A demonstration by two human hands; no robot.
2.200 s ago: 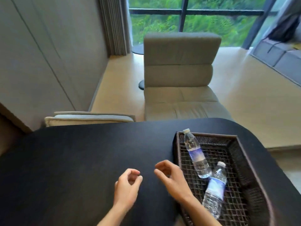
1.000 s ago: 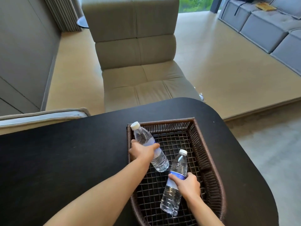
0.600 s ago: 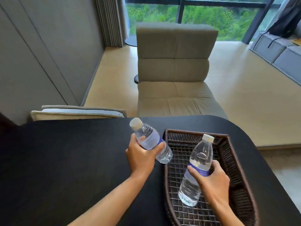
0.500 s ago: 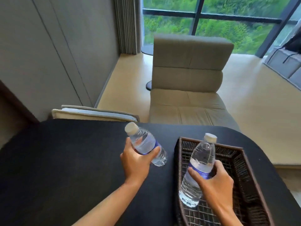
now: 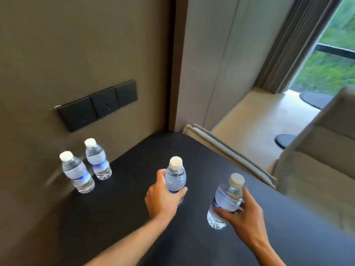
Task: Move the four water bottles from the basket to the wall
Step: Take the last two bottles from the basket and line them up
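Two clear water bottles with white caps and blue labels stand upright on the black table against the brown wall [image 5: 80, 45]: one bottle [image 5: 77, 172] nearer me, the other [image 5: 98, 160] just behind it. My left hand [image 5: 163, 196] grips a third bottle [image 5: 175, 178] upright over the middle of the table. My right hand [image 5: 244, 214] holds a fourth bottle [image 5: 226, 202], slightly tilted, to the right. The basket is out of view.
A black socket panel [image 5: 98, 105] is set in the wall above the standing bottles. The black table [image 5: 119, 217] ends at a rounded far corner. Beyond it are a cushion edge [image 5: 230, 150], a beige chair [image 5: 317, 164], a curtain and a window.
My view has swung left from the basket to the wall. Both hands have carried their bottles out of the basket and over the table toward the two standing bottles.
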